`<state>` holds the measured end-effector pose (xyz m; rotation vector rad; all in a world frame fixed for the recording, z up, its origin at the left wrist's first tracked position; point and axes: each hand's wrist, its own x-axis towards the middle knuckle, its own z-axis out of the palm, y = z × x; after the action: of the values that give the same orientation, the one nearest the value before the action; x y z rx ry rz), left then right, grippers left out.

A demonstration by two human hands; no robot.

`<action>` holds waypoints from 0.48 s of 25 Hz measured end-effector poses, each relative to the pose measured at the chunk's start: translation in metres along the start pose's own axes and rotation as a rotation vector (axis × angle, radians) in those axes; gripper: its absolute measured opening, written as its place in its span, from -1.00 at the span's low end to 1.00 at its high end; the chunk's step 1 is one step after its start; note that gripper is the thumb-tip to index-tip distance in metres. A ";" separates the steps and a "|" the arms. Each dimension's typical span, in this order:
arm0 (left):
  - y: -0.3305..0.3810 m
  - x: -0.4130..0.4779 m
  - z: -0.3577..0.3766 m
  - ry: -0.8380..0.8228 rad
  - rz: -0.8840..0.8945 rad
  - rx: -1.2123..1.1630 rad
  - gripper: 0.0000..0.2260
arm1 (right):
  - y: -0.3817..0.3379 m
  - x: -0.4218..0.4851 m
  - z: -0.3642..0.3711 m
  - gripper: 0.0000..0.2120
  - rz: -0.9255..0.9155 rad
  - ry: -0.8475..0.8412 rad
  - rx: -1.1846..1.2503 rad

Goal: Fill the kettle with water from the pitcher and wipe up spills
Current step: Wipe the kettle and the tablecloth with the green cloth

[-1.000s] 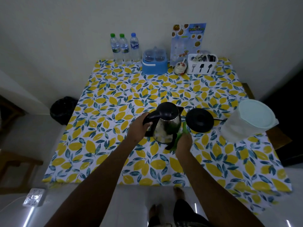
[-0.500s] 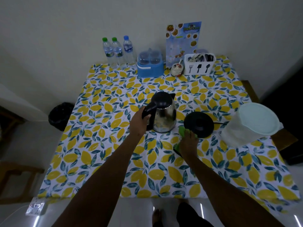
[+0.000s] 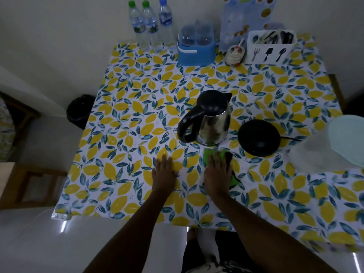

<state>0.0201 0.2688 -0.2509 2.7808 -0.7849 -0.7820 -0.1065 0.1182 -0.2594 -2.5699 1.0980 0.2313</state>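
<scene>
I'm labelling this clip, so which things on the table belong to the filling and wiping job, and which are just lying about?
In the job:
kettle
kettle base
pitcher
green cloth under the right hand
left hand, flat on the table

Lying about:
water bottles
blue container
small jar
cutlery caddy
menu card

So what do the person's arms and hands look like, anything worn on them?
Both forearms are bare as far as the frame shows: no sleeves, gloves or watch in view. The left hand and right hand show no rings or markings that the dim light lets me make out. Fingers are bare; nails are too small to judge.
</scene>
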 end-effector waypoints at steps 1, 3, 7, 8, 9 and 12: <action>-0.006 -0.004 0.006 0.022 -0.039 -0.019 -0.35 | -0.014 0.000 0.005 -0.37 -0.044 -0.008 0.006; -0.014 -0.007 0.012 0.032 -0.047 -0.002 -0.34 | -0.043 0.011 0.011 -0.37 -0.172 -0.025 0.000; -0.017 0.000 0.012 -0.009 -0.050 -0.014 -0.33 | -0.077 0.052 0.006 -0.44 -0.273 -0.070 -0.035; -0.017 0.000 0.012 -0.017 -0.054 -0.020 -0.33 | -0.076 0.053 0.005 -0.45 -0.277 -0.065 -0.043; -0.017 -0.001 0.011 -0.023 -0.057 -0.027 -0.33 | -0.070 0.047 0.006 -0.45 -0.299 -0.060 -0.053; -0.016 -0.003 0.009 -0.018 -0.054 -0.022 -0.32 | -0.025 -0.001 0.018 -0.45 -0.419 -0.047 -0.107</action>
<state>0.0205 0.2838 -0.2621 2.7901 -0.7027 -0.8202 -0.0895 0.1411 -0.2704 -2.7971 0.5221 0.2487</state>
